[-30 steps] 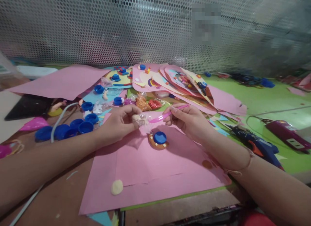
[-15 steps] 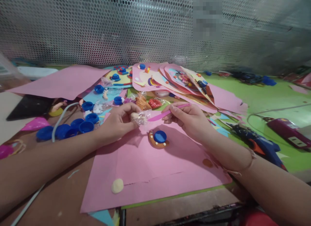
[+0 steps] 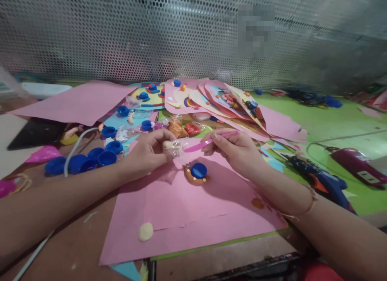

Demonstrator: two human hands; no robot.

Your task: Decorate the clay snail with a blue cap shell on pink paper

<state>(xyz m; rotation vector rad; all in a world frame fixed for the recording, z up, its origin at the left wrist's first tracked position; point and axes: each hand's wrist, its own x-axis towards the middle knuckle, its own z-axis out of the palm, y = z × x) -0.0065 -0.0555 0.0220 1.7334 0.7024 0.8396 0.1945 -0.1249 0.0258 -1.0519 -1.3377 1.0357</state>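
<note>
My left hand (image 3: 154, 152) pinches a small clear plastic bag (image 3: 175, 147) of cream-coloured clay. A pink plastic modelling knife (image 3: 198, 145) is held in my right hand (image 3: 231, 147), its tip at the opening of the bag. Both hands are raised over a pink paper sheet (image 3: 187, 208). Below them on the sheet lies a brown clay piece (image 3: 192, 178) with white dots and a blue cap (image 3: 198, 170) on it. A flat cream clay disc (image 3: 145, 231) rests near the sheet's front left, and a brown spot (image 3: 257, 203) shows at the right.
Several blue caps (image 3: 107, 157) lie at the left beside a white cable (image 3: 72, 148). Bags of orange clay (image 3: 177, 128) and red clay (image 3: 192, 129) sit behind my hands. Decorated paper cut-outs (image 3: 181, 99) are stacked farther back. A glue gun (image 3: 320, 178) and a purple power strip (image 3: 359, 164) lie right.
Almost nothing differs. The pink knife and both hands hold nearly the same place, with only a slight shift at the bag.
</note>
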